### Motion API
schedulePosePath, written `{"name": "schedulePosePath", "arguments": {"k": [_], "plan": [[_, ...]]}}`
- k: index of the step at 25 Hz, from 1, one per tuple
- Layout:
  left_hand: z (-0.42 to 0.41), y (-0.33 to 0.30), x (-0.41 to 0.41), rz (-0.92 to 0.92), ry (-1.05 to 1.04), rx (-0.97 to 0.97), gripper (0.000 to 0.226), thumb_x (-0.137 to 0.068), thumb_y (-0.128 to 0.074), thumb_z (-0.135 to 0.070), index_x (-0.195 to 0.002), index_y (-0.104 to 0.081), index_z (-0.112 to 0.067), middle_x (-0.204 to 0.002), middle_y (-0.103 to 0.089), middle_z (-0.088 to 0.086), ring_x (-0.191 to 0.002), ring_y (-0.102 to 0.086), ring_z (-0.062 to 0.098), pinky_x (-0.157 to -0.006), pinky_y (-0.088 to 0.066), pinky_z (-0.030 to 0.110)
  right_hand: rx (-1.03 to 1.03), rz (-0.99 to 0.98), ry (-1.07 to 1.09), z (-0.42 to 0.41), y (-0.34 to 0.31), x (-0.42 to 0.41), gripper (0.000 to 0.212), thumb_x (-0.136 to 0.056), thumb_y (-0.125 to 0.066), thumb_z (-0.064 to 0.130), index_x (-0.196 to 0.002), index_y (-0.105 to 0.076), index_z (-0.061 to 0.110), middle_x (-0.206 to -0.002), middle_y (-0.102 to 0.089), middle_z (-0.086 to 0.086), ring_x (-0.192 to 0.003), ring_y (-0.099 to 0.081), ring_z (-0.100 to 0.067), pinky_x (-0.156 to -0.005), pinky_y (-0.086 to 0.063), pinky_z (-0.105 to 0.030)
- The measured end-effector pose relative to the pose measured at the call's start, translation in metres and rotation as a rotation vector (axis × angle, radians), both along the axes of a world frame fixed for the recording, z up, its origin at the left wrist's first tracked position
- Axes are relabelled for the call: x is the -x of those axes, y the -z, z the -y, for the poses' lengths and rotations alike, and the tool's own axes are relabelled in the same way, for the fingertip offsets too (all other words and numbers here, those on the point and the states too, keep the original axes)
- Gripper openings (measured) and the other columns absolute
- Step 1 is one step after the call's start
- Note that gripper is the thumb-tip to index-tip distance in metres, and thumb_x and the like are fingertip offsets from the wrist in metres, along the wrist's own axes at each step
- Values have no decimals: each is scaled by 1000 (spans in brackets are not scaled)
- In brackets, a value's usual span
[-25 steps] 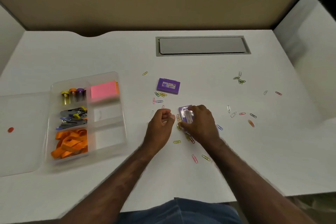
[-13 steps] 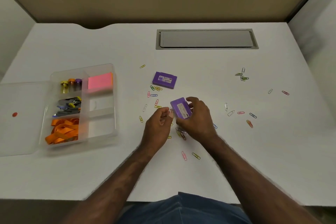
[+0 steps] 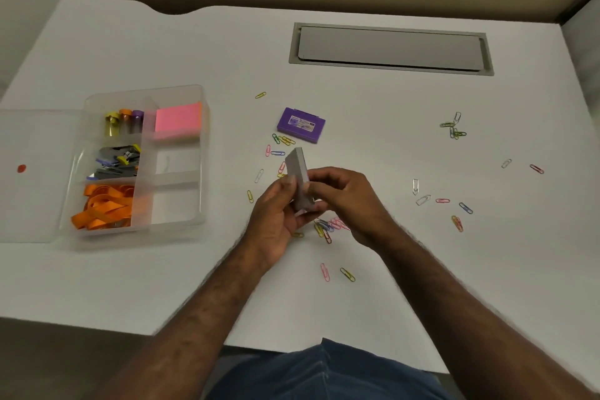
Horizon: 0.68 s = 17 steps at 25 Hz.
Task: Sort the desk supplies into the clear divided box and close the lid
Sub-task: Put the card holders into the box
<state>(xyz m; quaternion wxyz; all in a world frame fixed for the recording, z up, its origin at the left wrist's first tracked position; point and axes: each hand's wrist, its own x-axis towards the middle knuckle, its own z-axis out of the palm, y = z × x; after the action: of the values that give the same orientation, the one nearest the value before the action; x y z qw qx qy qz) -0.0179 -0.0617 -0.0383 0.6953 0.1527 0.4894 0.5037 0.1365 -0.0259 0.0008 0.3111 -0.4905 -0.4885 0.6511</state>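
Observation:
Both hands hold a small flat box (image 3: 298, 177) tilted up above the desk, its grey underside facing me. My left hand (image 3: 276, 214) grips its left edge and my right hand (image 3: 344, 201) pinches its right edge. A second purple box (image 3: 301, 125) lies flat just beyond. Coloured paper clips (image 3: 328, 227) lie scattered under and around the hands, with more (image 3: 454, 127) at the right. The clear divided box (image 3: 181, 204) stands open at the left with pink sticky notes (image 3: 178, 120), binder clips (image 3: 118, 161), orange rubber bands (image 3: 104, 204) and small capped tubes (image 3: 125, 122).
The box's clear lid (image 3: 35, 178) lies flat to its left, with a red dot (image 3: 21, 168) on it. A grey cable hatch (image 3: 391, 49) sits at the back of the white desk (image 3: 162, 286). Partition walls stand behind and on both sides.
My right hand lifted the small purple box off the pile of clips. My left hand joined it, and the box is now turned up with its grey side showing.

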Motion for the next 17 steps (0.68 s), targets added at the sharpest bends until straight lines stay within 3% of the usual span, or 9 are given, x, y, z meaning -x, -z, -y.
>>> {"name": "schedulePosePath", "arguments": {"k": [3,6,9,14,17], "plan": [[-2,3,9,-49,-66,44,39,-100,-64,-25,-138,-58,-19,-128,-70,14,-114,-72,33,-89,-61,53,-17,106,-42,-23,2,-1,19,-96,-70,20,-112,-77,14,-101,-79,3,-92,-76,-14,-71,-61,-25],[-6,7,19,-130,-140,125,44,-96,-68,-25,-138,-56,-17,-127,-68,18,-110,-73,35,-84,-62,52,-122,276,30,-58,6,4,26,-92,-77,28,-114,-75,14,-99,-79,0,-86,-76,-17,-78,-65,-37],[-4,12,28,-168,-180,137,45,-96,-69,-26,-138,-57,-15,-127,-68,18,-112,-71,36,-85,-62,52,-384,643,17,-94,16,14,46,-87,-80,41,-125,-68,18,-118,-73,1,-99,-68,-11,-81,-59,-27],[0,16,35,-175,-194,118,38,-99,-66,-23,-135,-61,-15,-122,-72,16,-113,-71,35,-88,-61,54,-535,915,-234,-128,38,36,68,-83,-82,42,-140,-56,17,-136,-62,-5,-121,-56,-21,-88,-47,-28],[0,15,38,-192,-198,122,38,-99,-66,-23,-136,-60,-15,-124,-71,16,-113,-71,36,-88,-61,54,-607,1019,-237,-124,44,38,66,-83,-81,45,-138,-58,16,-132,-65,-7,-118,-59,-25,-85,-51,-32]]}}
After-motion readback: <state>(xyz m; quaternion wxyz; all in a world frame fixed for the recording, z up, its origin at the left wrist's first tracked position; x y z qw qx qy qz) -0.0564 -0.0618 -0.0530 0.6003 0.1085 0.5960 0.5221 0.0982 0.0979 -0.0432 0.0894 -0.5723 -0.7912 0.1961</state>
